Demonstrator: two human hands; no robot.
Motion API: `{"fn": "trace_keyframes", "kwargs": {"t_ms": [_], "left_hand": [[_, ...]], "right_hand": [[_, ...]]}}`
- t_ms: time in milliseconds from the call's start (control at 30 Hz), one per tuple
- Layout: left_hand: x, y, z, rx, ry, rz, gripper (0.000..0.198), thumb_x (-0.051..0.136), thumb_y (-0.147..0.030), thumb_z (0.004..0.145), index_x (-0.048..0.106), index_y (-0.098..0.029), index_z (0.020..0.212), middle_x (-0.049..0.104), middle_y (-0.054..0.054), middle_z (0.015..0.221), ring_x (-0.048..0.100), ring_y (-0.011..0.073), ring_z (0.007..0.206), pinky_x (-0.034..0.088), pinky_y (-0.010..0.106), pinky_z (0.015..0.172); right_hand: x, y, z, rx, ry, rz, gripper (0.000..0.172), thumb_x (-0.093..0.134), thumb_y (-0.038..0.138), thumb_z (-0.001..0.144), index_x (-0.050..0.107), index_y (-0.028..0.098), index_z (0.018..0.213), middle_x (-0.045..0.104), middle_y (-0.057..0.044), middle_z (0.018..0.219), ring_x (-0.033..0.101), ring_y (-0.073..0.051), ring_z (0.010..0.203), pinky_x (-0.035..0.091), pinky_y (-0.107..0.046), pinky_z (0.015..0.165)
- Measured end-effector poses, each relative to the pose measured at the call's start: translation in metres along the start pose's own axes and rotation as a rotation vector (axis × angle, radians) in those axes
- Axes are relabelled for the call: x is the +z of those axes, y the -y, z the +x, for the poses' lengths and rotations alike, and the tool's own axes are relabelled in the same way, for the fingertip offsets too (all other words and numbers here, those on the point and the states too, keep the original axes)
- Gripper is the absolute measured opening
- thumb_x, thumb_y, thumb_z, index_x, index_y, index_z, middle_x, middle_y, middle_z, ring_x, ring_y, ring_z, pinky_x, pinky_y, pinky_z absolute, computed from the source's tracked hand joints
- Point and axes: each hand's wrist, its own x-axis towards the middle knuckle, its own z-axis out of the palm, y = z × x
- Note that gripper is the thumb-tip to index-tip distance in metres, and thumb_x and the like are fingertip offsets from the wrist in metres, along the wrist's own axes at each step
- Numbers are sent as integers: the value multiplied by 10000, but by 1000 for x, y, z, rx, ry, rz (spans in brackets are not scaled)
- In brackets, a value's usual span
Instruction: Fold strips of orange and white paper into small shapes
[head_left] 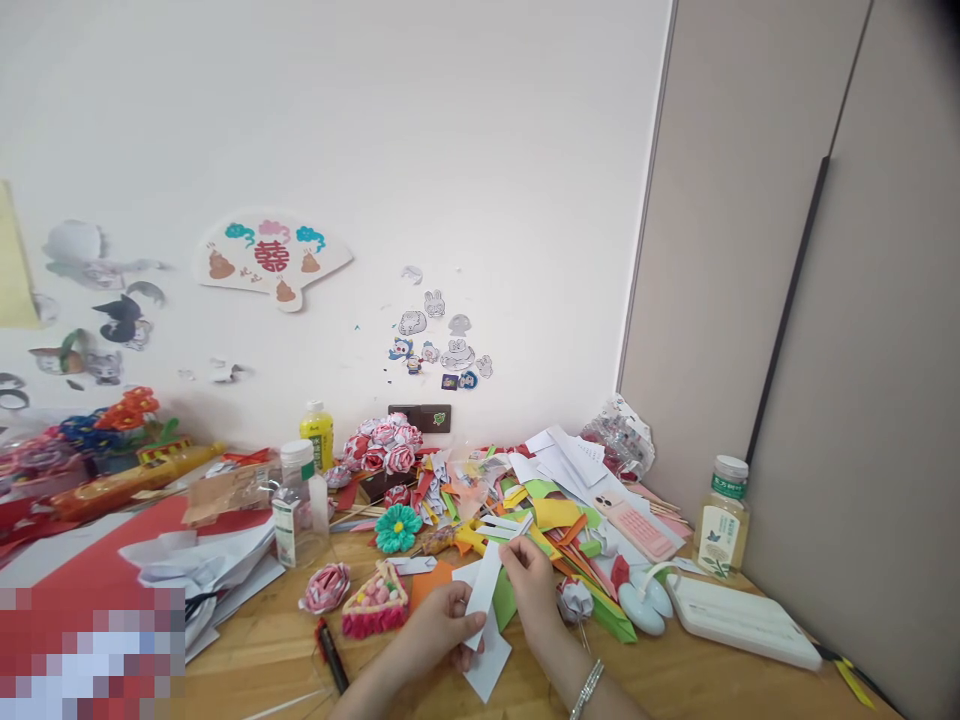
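A narrow white paper strip (486,583) is held upright between my two hands, a little above the wooden table. My left hand (442,630) pinches its lower end between thumb and fingers. Near the upper end, the fingertips of my right hand (529,575) close on the paper's edge. Below the strip lies another piece of white paper (489,668), and an orange sheet (430,578) shows just behind my left hand. A pink triangular cake-like craft (376,600) sits to the left. A silvery bracelet (587,688) circles my right wrist.
Coloured paper scraps (555,512) pile up behind my hands, with a pink phone (637,528) on them. To the right are a white flat device (742,620) and a bottle (721,520). A black pen (332,655) and a clear bottle (295,510) stand left.
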Motion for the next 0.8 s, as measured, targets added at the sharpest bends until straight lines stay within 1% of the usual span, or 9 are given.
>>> {"fn": "trace_keyframes", "kwargs": {"t_ms": [200, 333, 433, 533, 800], "left_hand": [[-2, -1, -1, 1, 20, -14, 323, 599, -434, 584, 452, -162, 677, 604, -36, 514, 467, 70, 349, 333, 195, 378], [-1, -7, -4, -2, 21, -31, 350, 606, -458, 568, 458, -157, 670, 610, -26, 518, 469, 68, 346, 320, 189, 372], [1, -13, -8, -32, 42, -65, 366, 611, -474, 550, 464, -154, 647, 610, -17, 526, 511, 87, 381, 353, 200, 395], [2, -17, -12, -39, 69, -90, 359, 605, -471, 561, 482, -146, 648, 618, -5, 548, 552, 106, 431, 386, 213, 436], [-1, -15, -11, -43, 76, -95, 347, 596, -464, 581, 491, -139, 647, 620, -1, 560, 572, 117, 457, 417, 235, 474]], "right_hand": [[0, 1, -1, -16, -3, 17, 243, 520, 368, 649, 488, 165, 520, 443, 42, 481, 382, -108, 482, 291, -206, 456], [1, 1, -1, -24, -8, 34, 246, 526, 371, 644, 494, 164, 515, 436, 45, 473, 372, -105, 474, 283, -206, 448], [1, 2, -1, -18, -2, 46, 248, 523, 372, 646, 496, 163, 515, 442, 43, 476, 370, -103, 471, 281, -206, 446], [1, 2, -1, -9, 1, 60, 240, 523, 363, 644, 500, 161, 517, 444, 43, 475, 367, -100, 465, 277, -205, 443], [0, 3, -1, 35, 31, 56, 208, 514, 331, 656, 490, 163, 536, 431, 48, 484, 365, -97, 471, 282, -201, 447]]}}
